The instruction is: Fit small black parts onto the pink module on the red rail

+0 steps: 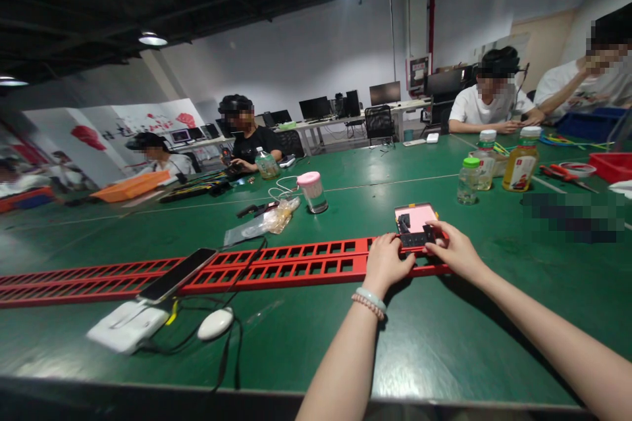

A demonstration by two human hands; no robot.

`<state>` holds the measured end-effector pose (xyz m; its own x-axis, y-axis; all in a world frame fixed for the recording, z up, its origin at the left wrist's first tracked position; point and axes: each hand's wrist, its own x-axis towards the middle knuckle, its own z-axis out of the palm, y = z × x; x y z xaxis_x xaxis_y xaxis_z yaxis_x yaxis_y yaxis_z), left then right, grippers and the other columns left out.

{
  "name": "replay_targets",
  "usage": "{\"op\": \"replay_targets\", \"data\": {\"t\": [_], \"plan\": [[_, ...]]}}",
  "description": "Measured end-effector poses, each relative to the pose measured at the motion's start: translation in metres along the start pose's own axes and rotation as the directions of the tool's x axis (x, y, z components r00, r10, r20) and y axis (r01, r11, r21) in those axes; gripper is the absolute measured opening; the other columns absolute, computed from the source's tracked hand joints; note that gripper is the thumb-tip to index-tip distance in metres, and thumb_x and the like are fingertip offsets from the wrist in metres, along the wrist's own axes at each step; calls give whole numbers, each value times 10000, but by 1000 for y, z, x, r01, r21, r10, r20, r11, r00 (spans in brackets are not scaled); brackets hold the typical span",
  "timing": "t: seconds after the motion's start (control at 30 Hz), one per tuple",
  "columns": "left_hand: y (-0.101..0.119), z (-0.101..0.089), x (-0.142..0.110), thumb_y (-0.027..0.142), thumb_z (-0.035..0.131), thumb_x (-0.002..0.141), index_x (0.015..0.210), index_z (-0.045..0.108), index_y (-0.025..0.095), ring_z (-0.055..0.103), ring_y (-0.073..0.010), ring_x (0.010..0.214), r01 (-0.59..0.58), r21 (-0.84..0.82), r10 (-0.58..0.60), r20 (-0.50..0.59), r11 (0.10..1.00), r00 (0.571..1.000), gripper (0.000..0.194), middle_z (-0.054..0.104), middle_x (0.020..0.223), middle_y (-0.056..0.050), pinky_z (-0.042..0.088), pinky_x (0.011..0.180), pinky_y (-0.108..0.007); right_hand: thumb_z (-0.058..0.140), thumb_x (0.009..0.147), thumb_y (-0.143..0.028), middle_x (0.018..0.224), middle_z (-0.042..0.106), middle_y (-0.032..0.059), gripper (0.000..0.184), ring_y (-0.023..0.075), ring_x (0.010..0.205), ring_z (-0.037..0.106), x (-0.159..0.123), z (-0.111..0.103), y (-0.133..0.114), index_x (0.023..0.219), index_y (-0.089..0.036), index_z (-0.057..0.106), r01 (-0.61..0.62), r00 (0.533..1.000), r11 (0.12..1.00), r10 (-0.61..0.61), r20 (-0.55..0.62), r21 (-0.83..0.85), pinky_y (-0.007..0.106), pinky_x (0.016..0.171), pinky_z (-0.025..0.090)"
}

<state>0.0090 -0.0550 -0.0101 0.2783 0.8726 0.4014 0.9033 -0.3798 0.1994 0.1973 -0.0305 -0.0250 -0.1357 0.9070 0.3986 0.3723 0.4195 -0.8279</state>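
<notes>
A long red slotted rack [296, 262] lies across the green table, with a row of black pieces [413, 241] set in it near its right end. My left hand [388, 262] grips the rack just left of these pieces, fingers over the far side and thumb towards me. Between the thumb and fingers of my right hand [459, 251] is a small black piece [428, 233], held at the right end of the row. Just behind sits a small pink-lined tray [419, 218] containing some black parts. My fingers partly cover the rack's right end.
A phone [178, 275] lies over the rack, near a white power bank [128, 325] and a white mouse-like object [216, 323] with cables. Beyond stand a pink-lidded cup [312, 192], plastic bags [261, 222] and several bottles [521, 161]. Other people sit across the table.
</notes>
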Motion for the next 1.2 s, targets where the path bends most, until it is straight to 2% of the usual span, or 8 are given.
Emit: {"op": "replay_targets", "data": {"t": [0.07, 0.17, 0.3, 0.37, 0.53, 0.8, 1.1, 1.2], "plan": [[0, 0, 0, 443, 519, 811, 974, 630, 156, 517, -256, 1082, -5, -4, 5, 3, 1000, 1000, 348, 586, 1154, -107, 372, 979, -391, 593, 747, -331, 905, 655, 61, 424, 163, 625, 627, -7, 3, -3, 1130, -171, 505, -42, 998, 998, 40, 43, 44, 320, 659, 515], [0, 0, 0, 433, 530, 807, 929, 635, 164, 531, -247, 1055, -10, -10, 10, 2, 1000, 1000, 313, 602, 1116, -96, 386, 962, -383, 627, 737, -385, 726, 649, 25, 393, 188, 636, 633, -12, 6, -3, 1050, -167, 531, -3, 998, 999, 6, 68, -47, 323, 659, 507], [1, 0, 0, 421, 534, 810, 916, 636, 165, 521, -248, 1078, -6, -11, 6, 2, 1000, 1000, 295, 597, 1134, -95, 382, 969, -383, 662, 712, -404, 843, 643, 68, 379, 192, 686, 620, -14, 8, 0, 987, -160, 567, 162, 986, 972, -152, 73, -169, 327, 665, 505], [1, -1, 0, 418, 534, 811, 914, 637, 166, 520, -249, 1081, -4, -13, 5, 7, 1000, 1000, 291, 595, 1139, -95, 379, 972, -384, 653, 721, -396, 883, 633, 81, 377, 190, 699, 614, -15, 8, -1, 999, -155, 571, 190, 981, 963, -180, 66, -193, 329, 672, 509], [2, -2, 0, 419, 533, 814, 948, 633, 167, 527, -245, 1069, -4, -12, 4, 7, 1000, 1000, 302, 597, 1136, -93, 381, 968, -381, 625, 752, -377, 991, 618, 97, 446, 206, 813, 619, -18, 11, -2, 1135, -165, 543, 222, 974, 958, -209, 89, -183, 341, 711, 521], [2, -2, 0, 427, 519, 821, 971, 632, 159, 508, -252, 1110, -2, -8, 2, 26, 1000, 1000, 327, 584, 1179, -102, 372, 985, -388, 662, 730, -357, 1072, 632, 98, 441, 249, 971, 608, -19, 15, 10, 1127, -200, 551, 213, 968, 964, -186, 167, -158, 418, 855, 495], [2, -1, 0, 422, 519, 821, 949, 632, 167, 500, -248, 1123, 3, -5, -2, 30, 1000, 1000, 307, 583, 1182, -93, 360, 997, -388, 625, 771, -350, 1055, 577, 96, 415, 203, 866, 603, -18, 15, 11, 1146, -187, 552, 238, 955, 962, -207, 211, -133, 357, 777, 527], [2, -1, 0, 423, 511, 826, 948, 631, 166, 498, -248, 1126, 4, -9, -4, 32, 1000, 999, 309, 581, 1184, -93, 356, 999, -389, 612, 782, -351, 1049, 561, 90, 407, 205, 890, 598, -18, 15, 13, 1154, -194, 557, 234, 955, 963, -201, 218, -135, 364, 801, 521]]}}
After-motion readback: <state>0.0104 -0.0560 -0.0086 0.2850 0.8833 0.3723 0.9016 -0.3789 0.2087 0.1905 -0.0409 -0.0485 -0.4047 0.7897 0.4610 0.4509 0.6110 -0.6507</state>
